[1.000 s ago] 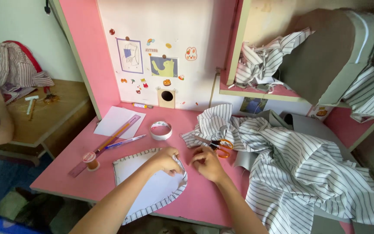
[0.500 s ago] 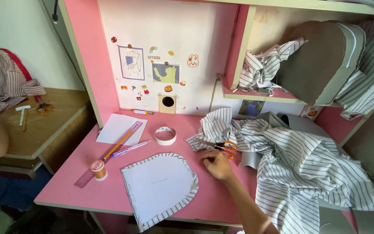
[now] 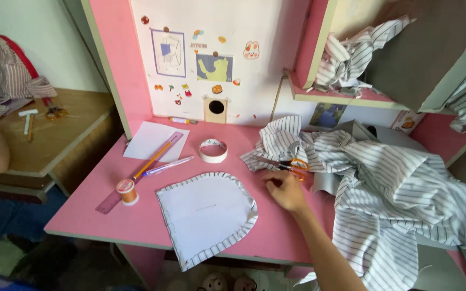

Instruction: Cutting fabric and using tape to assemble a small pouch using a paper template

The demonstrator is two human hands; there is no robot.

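Head view: the right hand (image 3: pixel 287 191) rests on the pink worktop (image 3: pixel 276 231), fingers (image 3: pixel 272 181) loosely curled and holding nothing, just beside the orange-handled scissors (image 3: pixel 289 165) lying on the striped cloth (image 3: pixel 395 188). To its left lies a rounded paper pattern (image 3: pixel 206 213) on striped fabric, apart from the hand. The left hand is out of view.

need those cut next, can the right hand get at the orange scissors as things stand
Probably yes. The right hand rests on the pink desk just below the orange scissors, which lie in the open on the striped fabric, with nothing between them.
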